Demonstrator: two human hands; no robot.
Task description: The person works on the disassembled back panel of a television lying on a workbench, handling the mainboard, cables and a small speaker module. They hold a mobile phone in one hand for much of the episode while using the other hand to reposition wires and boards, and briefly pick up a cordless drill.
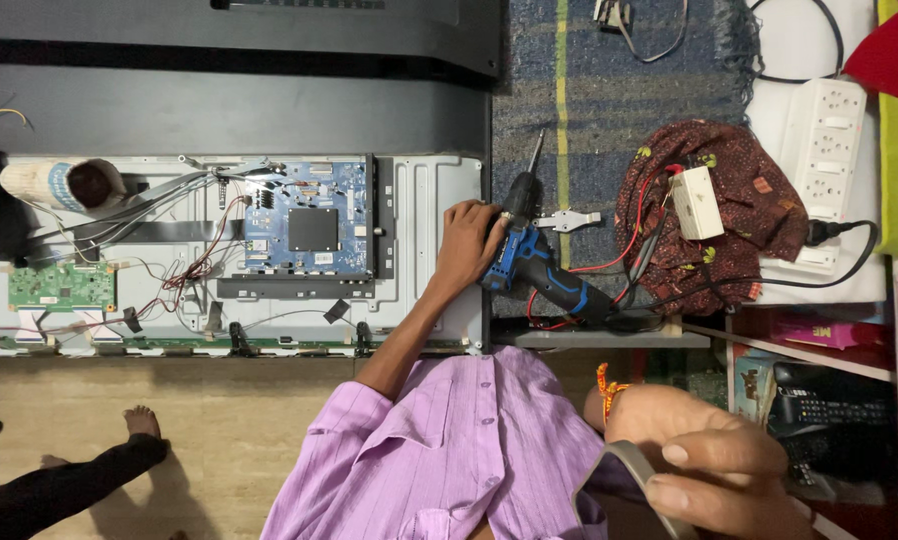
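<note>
- One drill (529,255), blue and black, lies at the right edge of the opened panel (424,200), partly over the blue mat (569,110).
- Its long axis runs on a diagonal: the bit points up the frame, slightly right, away from the person; the grip and battery trail toward the lower right.
- The left hand (469,245) is closed around the drill's body, fingers wrapped over it.
- The right hand (719,475) is low and close to the camera, fingers curled around a grey curved strip (629,465); I cannot tell what the strip is.
- Two circuit boards sit on the panel: one blue board (304,225), one green board (61,286).
- One pair of pliers (567,220) lies just beside the drill.
- One white power strip (819,150) lies to the right, well apart.
</note>
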